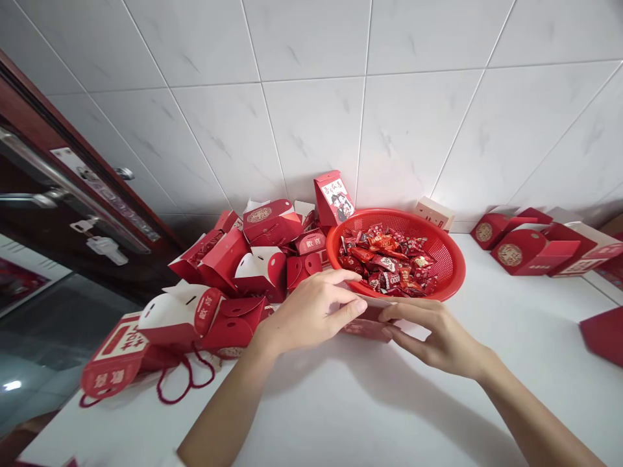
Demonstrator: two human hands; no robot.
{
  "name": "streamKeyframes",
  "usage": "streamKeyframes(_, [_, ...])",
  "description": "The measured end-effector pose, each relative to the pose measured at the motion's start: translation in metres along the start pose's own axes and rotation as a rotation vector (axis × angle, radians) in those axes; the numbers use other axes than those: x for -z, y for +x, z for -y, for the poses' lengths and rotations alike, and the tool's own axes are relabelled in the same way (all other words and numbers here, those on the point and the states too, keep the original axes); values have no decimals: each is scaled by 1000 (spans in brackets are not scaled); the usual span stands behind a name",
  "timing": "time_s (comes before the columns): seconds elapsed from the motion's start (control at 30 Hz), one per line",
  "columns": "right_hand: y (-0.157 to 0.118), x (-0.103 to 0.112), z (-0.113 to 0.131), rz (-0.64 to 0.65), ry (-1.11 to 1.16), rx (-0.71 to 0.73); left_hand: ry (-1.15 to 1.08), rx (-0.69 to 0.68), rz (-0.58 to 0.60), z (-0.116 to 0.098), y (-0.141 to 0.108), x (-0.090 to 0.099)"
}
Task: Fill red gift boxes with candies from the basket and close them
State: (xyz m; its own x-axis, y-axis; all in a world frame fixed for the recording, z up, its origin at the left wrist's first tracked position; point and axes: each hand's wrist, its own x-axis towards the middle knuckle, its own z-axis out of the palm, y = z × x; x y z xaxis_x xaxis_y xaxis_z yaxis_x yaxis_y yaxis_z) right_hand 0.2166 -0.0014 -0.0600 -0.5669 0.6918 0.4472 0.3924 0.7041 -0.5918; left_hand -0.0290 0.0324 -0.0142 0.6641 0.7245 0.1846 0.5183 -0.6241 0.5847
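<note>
The left hand (311, 308) and right hand (440, 334) pinch a box (367, 326) between them, just before the basket (457, 275). Squeezing unevenly could crease its thin card; a knock forward could spill sweets (384, 263).

head-worn view, looking forward and down, close
</note>
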Motion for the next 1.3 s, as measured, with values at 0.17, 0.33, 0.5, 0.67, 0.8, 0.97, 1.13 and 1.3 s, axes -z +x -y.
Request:
streamKeyframes(0.17, [0, 2, 3, 55, -43, -19, -24, 106, -45, 5, 5, -11])
streamKeyframes(0.33, [-1, 0, 4, 6, -99, -27, 69, 150, -15, 2, 3, -16])
streamKeyframes(0.5, [-5, 2, 9, 33, -159, -101, 178, 88, 169, -11, -7, -9])
streamKeyframes(0.67, [-7, 5, 15, 103, -198, -144, 191, 84, 255, -15, -14, -7])
streamKeyframes(0.8, [-7, 3, 16, 77, -297, -151, 103, 87, 176, -10, -13, -10])
streamKeyframes(0.97, [-8, -6, 16, 20, -367, -143, 10, 184, -1, -5, -4, -20])
streamKeyframes(1.13, [-8, -15, 11, -48, -396, -140, -1, 255, -20, -1, 3, -25])
streamKeyframes(1.3, [-6, -17, 7, -161, -451, -131, -30, 270, -14, 7, 9, -26])
